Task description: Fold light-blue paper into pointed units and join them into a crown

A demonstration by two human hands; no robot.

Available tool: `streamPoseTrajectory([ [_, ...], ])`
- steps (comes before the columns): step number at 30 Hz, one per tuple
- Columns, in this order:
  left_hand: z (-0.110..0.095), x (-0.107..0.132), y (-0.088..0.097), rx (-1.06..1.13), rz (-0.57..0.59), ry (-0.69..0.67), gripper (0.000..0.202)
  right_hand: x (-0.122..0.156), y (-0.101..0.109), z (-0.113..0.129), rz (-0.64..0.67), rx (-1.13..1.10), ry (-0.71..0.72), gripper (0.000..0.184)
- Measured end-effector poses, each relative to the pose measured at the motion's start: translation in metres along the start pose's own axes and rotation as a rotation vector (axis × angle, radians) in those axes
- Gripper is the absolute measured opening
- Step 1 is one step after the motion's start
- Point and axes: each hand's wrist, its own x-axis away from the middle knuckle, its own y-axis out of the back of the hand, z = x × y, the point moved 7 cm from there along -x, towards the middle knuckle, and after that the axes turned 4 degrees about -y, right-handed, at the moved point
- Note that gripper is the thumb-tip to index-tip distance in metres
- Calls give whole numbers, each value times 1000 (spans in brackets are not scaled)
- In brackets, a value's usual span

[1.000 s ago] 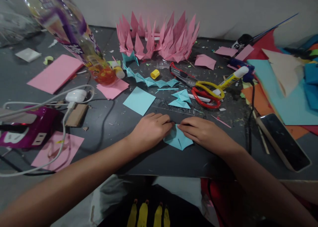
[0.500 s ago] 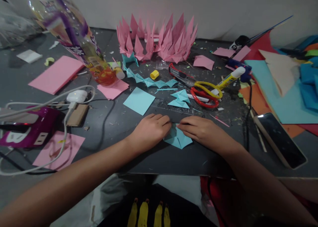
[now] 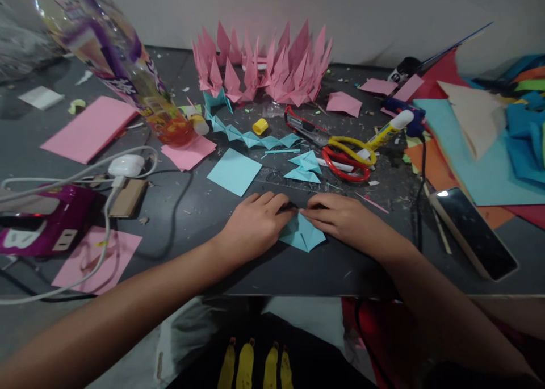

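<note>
Between my two hands lies a light-blue sheet of folding paper (image 3: 304, 235), creased and partly folded, flat on the dark table. My left hand (image 3: 259, 221) has its fingers closed on the sheet's upper left edge. From the other side my right hand (image 3: 340, 216) pinches the upper right edge, fingertips close to those of my left. The paper's top edge is partly hidden under the fingers. Just beyond my hands are a flat light-blue square (image 3: 235, 172) and folded light-blue pieces (image 3: 304, 167). A chain of folded light-blue triangles (image 3: 249, 136) runs behind them.
Pink folded-paper spikes (image 3: 261, 74) stand at the back. Scissors (image 3: 349, 156), a glue stick (image 3: 389, 133) and a glue gun (image 3: 406, 113) lie right of centre, a phone (image 3: 474, 233) farther right. A large bottle (image 3: 140, 82), pink sheets (image 3: 91, 128) and a purple device (image 3: 46, 218) occupy the left.
The fingertips of both hands have come closer together along the paper's top edge, covering more of it. The whole view has shifted slightly.
</note>
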Motion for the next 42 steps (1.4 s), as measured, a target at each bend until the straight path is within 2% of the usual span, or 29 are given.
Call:
streamPoseTrajectory([
  [4, 1, 0, 1, 11, 16, 10, 22, 2, -1, -2, 22, 54, -44, 34],
  [8, 5, -1, 1, 51, 16, 57, 25, 2, 2, -5, 68, 90, -115, 31],
  [13, 10, 0, 3, 100, -21, 112, 23, 4, 6, -13, 127, -24, -239, 25],
  [17, 10, 0, 2, 105, -40, 92, 20, 4, 8, -20, 124, -115, -257, 23],
  [22, 10, 1, 5, 57, -101, 68, 15, 5, 9, -25, 89, -177, -224, 22],
  [25, 9, 1, 8, 20, -133, 59, 16, 3, 22, -15, -119, -131, -157, 25],
  [27, 8, 1, 10, 2, -143, 62, 17, 0, 28, 4, -228, -74, -20, 32],
  [29, 9, 1, 11, 8, -152, 67, 16, -4, 21, 24, -186, -5, 113, 42],
  [31, 13, 2, 12, 49, -186, 74, 11, -7, 13, 33, -128, 51, 159, 38],
  [34, 14, 1, 13, 250, -226, -29, 13, -8, 9, 31, -85, 67, 144, 27],
  [37, 15, -1, 9, 394, -139, -142, 25, -5, 9, 24, -32, 43, 133, 25],
  [40, 21, -1, 7, 439, -90, -136, 32, -3, 8, 21, 10, 28, 120, 25],
  [42, 25, -2, 6, 444, -104, -94, 33, -4, 9, 24, -17, 28, 110, 33],
])
